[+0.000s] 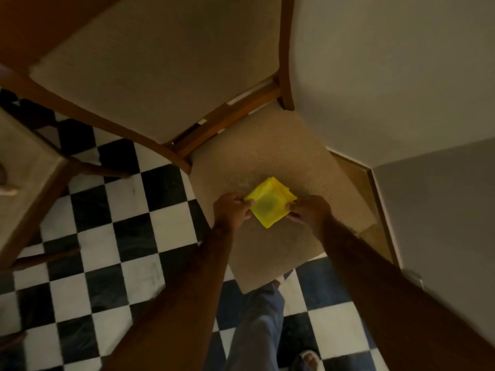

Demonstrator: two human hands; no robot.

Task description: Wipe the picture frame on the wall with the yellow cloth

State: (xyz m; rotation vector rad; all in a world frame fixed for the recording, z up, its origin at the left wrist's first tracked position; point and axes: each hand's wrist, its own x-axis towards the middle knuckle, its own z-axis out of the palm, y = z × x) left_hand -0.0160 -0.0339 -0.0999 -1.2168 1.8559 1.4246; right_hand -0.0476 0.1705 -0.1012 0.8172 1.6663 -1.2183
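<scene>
The yellow cloth [270,202], folded into a thick square, lay on the woven seat of a chair [281,162], held between both hands. The left hand [232,210] pinched the cloth's left corner with thumb and fingertips drawn together, the rest of the fingers curled in. The right hand [310,211] pinched the right corner the same way, fingers closed on the folded edge. Whether the cloth rested on the seat or was lifted just off it could not be told. Beyond the hands rose the chair's padded back in its wooden frame. Right of the right hand, the seat edge ran close beside a pale wall [388,76] and its wooden skirting. Left of the left hand lay open checkered floor [128,236], with another chair [29,170] farther off. Below the forearms, a trouser leg and a sandalled foot stood on the tiles.
</scene>
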